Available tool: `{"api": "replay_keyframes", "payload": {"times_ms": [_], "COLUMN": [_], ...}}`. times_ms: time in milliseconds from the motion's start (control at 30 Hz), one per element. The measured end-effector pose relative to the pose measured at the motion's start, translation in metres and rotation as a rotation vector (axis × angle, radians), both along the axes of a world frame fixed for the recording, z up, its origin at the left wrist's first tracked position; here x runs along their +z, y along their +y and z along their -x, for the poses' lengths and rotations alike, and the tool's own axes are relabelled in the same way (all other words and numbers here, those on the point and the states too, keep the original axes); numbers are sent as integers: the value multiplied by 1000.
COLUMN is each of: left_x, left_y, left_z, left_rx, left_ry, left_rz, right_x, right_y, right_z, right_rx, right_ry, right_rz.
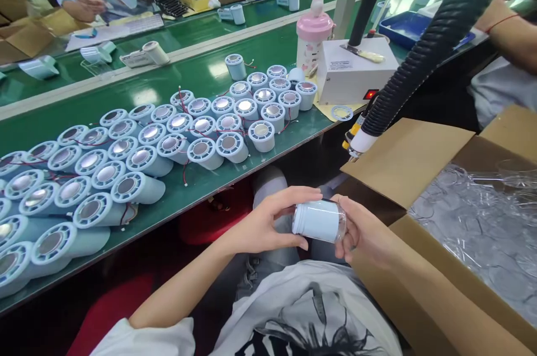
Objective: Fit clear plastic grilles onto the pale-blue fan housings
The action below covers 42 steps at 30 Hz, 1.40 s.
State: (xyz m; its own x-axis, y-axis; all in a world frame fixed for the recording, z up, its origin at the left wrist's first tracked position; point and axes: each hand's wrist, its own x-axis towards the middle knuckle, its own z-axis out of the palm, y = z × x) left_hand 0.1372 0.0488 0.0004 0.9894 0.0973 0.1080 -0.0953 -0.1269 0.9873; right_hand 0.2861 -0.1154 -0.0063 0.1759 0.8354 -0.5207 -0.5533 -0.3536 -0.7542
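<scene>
Low in the middle of the view, both my hands hold one pale blue cylindrical part [318, 220] lying on its side over my lap. My left hand [268, 221] wraps its threaded end with thumb below and fingers above. My right hand [361, 228] cups the other end, where a clear round cap sits on the part. Several more of the same pale blue parts [138, 154], each with a mirrored round face and red wires, lie in rows on the green worktable [210, 73] ahead and to the left.
An open cardboard box [409, 157] lined with clear plastic film stands at my right. A black ribbed hose [423, 48] hangs above it. A white box unit [352, 70] and a pink bottle [312, 31] stand on the table. Other people work across the table and at right.
</scene>
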Motion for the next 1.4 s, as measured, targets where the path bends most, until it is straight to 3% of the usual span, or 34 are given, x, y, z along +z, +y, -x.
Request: {"api": "replay_keyframes", "payload": {"times_ms": [167, 267, 333, 433, 500, 567, 633, 700, 800, 933, 1133, 1200, 1267, 1333, 1400], "left_x": [4, 9, 12, 18, 20, 21, 22, 22, 22, 17, -4, -4, 7, 27, 52], "left_y": [-5, -10, -12, -13, -12, -10, -9, -9, -9, -8, -12, -6, 21, 73, 145], "left_z": [6, 9, 11, 15, 17, 18, 18, 17, 19, 22, 8, 3, 2, 0, -7], "left_rx": [52, 82, 102, 133, 132, 107, 91, 80, 40, 18, 20, 32, 67, 288, 588], "left_ry": [-15, 6, 63, 178, 245, 303, 306, 248, 204, 273, 358, 442, 516, 459, 384], "left_rz": [-82, -69, -18, 78, 133, 164, 160, 166, 245, 376, 520, 446, 241, -88, -500], "right_x": [5, 2, -2, -7, -8, -7, -5, -3, -3, -4, -12, -19, -26, -33, -42], "right_y": [4, 2, -3, -13, -19, -22, -23, -22, -22, -24, -13, -11, -18, -36, -62], "right_z": [4, 5, 4, 1, -1, -1, -1, 1, 3, 2, 8, 2, -19, -54, -96], "right_rx": [130, 192, 141, 27, 74, 159, 177, 148, 111, 102, 76, 127, 110, -41, -229], "right_ry": [116, 62, -141, -662, -968, -1056, -865, -542, -248, -271, -269, -365, -649, -974, -1150], "right_rz": [80, 74, -55, -394, -567, -582, -485, -390, -355, -295, -204, -213, -131, 54, 253]}}
